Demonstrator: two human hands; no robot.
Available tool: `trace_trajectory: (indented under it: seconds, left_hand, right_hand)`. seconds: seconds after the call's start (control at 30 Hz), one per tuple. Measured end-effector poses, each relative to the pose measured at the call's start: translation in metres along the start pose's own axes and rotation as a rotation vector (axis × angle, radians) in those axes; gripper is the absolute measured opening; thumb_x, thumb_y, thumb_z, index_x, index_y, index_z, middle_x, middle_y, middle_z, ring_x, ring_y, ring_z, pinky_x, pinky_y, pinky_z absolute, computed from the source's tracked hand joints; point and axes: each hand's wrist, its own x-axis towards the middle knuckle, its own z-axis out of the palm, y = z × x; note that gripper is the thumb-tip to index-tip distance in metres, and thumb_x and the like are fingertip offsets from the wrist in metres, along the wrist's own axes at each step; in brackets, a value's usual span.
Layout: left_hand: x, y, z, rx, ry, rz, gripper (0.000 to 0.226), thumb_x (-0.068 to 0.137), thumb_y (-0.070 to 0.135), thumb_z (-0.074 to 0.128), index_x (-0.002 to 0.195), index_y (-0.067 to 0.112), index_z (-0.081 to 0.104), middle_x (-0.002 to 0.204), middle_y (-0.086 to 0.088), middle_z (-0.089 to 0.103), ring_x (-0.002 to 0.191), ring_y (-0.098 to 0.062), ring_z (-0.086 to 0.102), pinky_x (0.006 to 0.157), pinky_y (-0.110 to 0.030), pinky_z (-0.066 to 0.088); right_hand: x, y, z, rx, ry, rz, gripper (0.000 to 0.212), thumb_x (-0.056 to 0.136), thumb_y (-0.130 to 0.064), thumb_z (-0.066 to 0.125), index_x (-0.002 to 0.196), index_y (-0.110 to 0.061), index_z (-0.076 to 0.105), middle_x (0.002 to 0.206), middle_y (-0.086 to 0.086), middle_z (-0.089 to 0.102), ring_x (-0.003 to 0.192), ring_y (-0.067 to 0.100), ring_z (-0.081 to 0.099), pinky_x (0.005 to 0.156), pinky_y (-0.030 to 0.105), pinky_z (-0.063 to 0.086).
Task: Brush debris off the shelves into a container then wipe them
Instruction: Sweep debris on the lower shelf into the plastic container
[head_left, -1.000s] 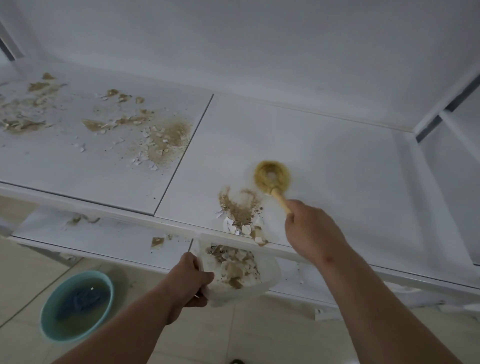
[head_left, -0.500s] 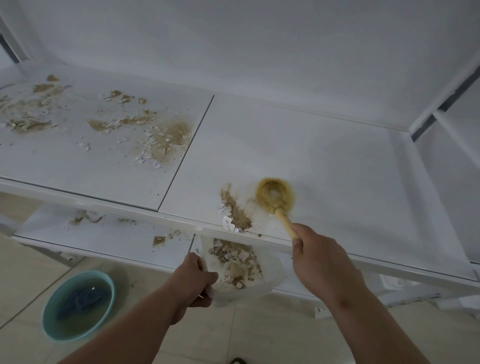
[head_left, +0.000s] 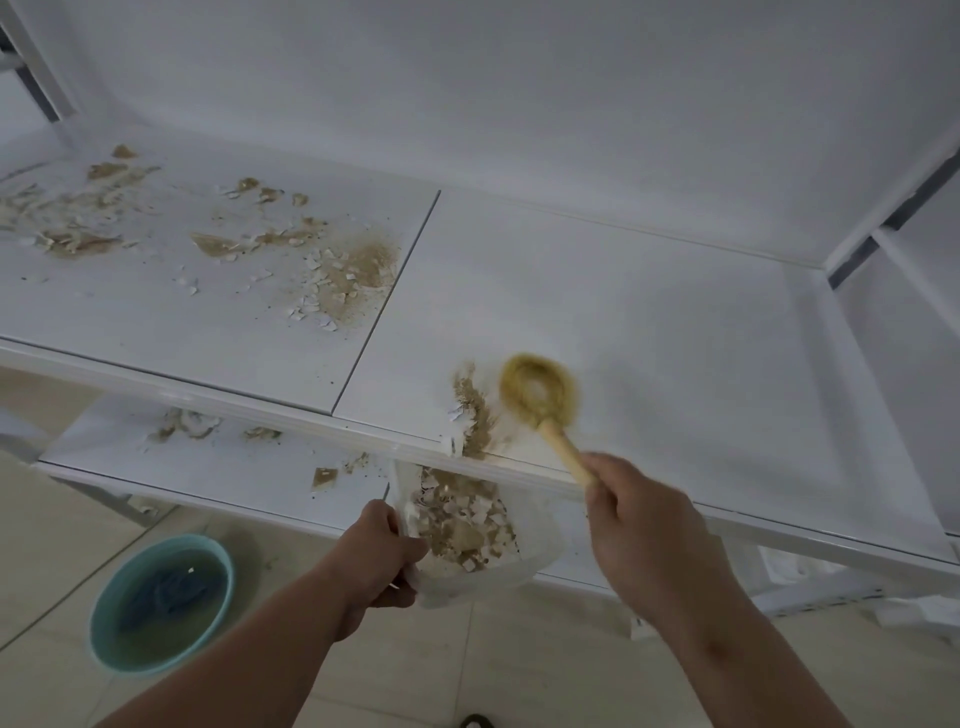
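Note:
My right hand (head_left: 644, 525) grips the wooden handle of a round yellow brush (head_left: 537, 391), whose blurred head sits on the white upper shelf (head_left: 649, 322) near its front edge. Just left of the brush lies a narrow streak of brown dust and white chips (head_left: 474, 410) reaching the edge. Below that edge my left hand (head_left: 382, 553) holds a clear plastic container (head_left: 540, 540) by its left rim; it is partly filled with debris. More debris (head_left: 343, 275) is scattered over the left shelf panel.
A lower shelf (head_left: 218, 462) carries a few brown and white scraps. A teal basin (head_left: 161, 603) with water and a blue cloth stands on the tiled floor at lower left. White frame posts (head_left: 883, 208) rise at the right.
The brush has swept toward the front edge and slightly right. The pile near the edge has thinned to a streak, and more debris lies in the container.

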Motion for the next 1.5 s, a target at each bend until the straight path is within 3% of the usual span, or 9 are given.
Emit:
trace_trajectory:
  seconds: [0.2, 0.4, 0.47, 0.63, 0.83, 1.07, 1.17, 1.33, 1.5]
  left_hand:
    - [0.001, -0.002, -0.006, -0.001, 0.019, -0.012, 0.027, 0.089, 0.006, 0.061, 0.108, 0.002, 0.043, 0.094, -0.022, 0.059, 0.067, -0.026, 0.056, 0.067, -0.044, 0.06]
    - [0.003, -0.003, -0.01, -0.006, 0.008, -0.011, 0.026, 0.089, 0.005, 0.061, 0.107, 0.001, 0.042, 0.089, -0.022, 0.059, 0.066, -0.026, 0.055, 0.068, -0.045, 0.059]
    - [0.004, -0.002, -0.01, -0.001, 0.01, -0.012, 0.026, 0.088, 0.005, 0.061, 0.107, 0.002, 0.042, 0.089, -0.022, 0.06, 0.066, -0.027, 0.056, 0.068, -0.045, 0.059]
    - [0.003, -0.002, -0.013, 0.025, 0.021, -0.004, 0.026, 0.088, 0.007, 0.061, 0.106, 0.003, 0.043, 0.094, -0.023, 0.061, 0.067, -0.027, 0.059, 0.068, -0.046, 0.06]
    - [0.002, -0.004, -0.016, 0.006, 0.033, -0.006, 0.024, 0.089, 0.007, 0.062, 0.103, 0.003, 0.043, 0.083, -0.021, 0.06, 0.064, -0.027, 0.057, 0.069, -0.048, 0.06]
    - [0.001, -0.004, -0.02, 0.0, 0.032, -0.006, 0.025, 0.088, 0.007, 0.062, 0.104, 0.003, 0.043, 0.083, -0.021, 0.059, 0.065, -0.027, 0.056, 0.069, -0.047, 0.059]
    - [0.0, -0.005, -0.018, -0.01, 0.029, -0.002, 0.025, 0.088, 0.006, 0.061, 0.103, 0.003, 0.042, 0.078, -0.021, 0.06, 0.063, -0.027, 0.056, 0.068, -0.046, 0.058]
    - [-0.003, -0.006, -0.011, -0.01, 0.023, 0.007, 0.02, 0.09, 0.005, 0.06, 0.096, 0.006, 0.041, 0.078, -0.021, 0.059, 0.061, -0.025, 0.055, 0.069, -0.046, 0.058]
    - [-0.007, -0.008, -0.005, -0.005, 0.019, -0.001, 0.02, 0.09, 0.005, 0.061, 0.095, 0.007, 0.042, 0.088, -0.023, 0.058, 0.064, -0.027, 0.054, 0.069, -0.049, 0.059]
  right_hand:
    - [0.06, -0.021, 0.024, -0.015, -0.093, 0.029, 0.037, 0.1, -0.025, 0.035, 0.134, -0.026, 0.048, 0.085, -0.005, 0.06, 0.074, 0.015, 0.058, 0.062, 0.031, 0.047]
    - [0.002, -0.025, 0.018, -0.1, -0.206, -0.089, 0.05, 0.099, -0.027, 0.036, 0.146, -0.044, 0.029, 0.087, -0.007, 0.065, 0.075, 0.011, 0.061, 0.066, 0.028, 0.048]
    - [-0.015, -0.023, 0.007, -0.089, -0.24, -0.077, 0.042, 0.1, -0.031, 0.035, 0.14, -0.044, 0.038, 0.083, -0.007, 0.064, 0.073, 0.008, 0.06, 0.063, 0.025, 0.046]
    - [0.007, -0.032, -0.002, -0.036, -0.104, -0.079, 0.035, 0.101, -0.031, 0.035, 0.132, -0.037, 0.05, 0.077, -0.011, 0.06, 0.063, 0.002, 0.055, 0.053, 0.021, 0.042]
    - [0.07, -0.05, 0.033, -0.028, -0.16, -0.102, 0.045, 0.101, -0.027, 0.034, 0.145, -0.036, 0.037, 0.086, -0.007, 0.062, 0.071, 0.011, 0.059, 0.061, 0.03, 0.047]
    - [-0.001, -0.032, 0.023, -0.132, -0.22, -0.164, 0.049, 0.098, -0.038, 0.042, 0.143, -0.051, 0.027, 0.095, -0.007, 0.067, 0.077, 0.01, 0.062, 0.07, 0.028, 0.05]
    - [-0.029, -0.024, 0.01, -0.115, -0.235, -0.146, 0.044, 0.098, -0.041, 0.042, 0.141, -0.048, 0.035, 0.094, -0.009, 0.067, 0.077, 0.005, 0.061, 0.071, 0.023, 0.048]
    - [-0.006, -0.007, 0.005, -0.089, -0.027, -0.05, 0.037, 0.099, -0.039, 0.042, 0.135, -0.042, 0.042, 0.094, -0.009, 0.066, 0.084, 0.015, 0.062, 0.07, 0.028, 0.045]
    - [0.01, -0.003, 0.025, -0.098, -0.068, -0.041, 0.039, 0.1, -0.034, 0.04, 0.139, -0.033, 0.041, 0.082, -0.007, 0.058, 0.072, 0.015, 0.055, 0.063, 0.029, 0.043]
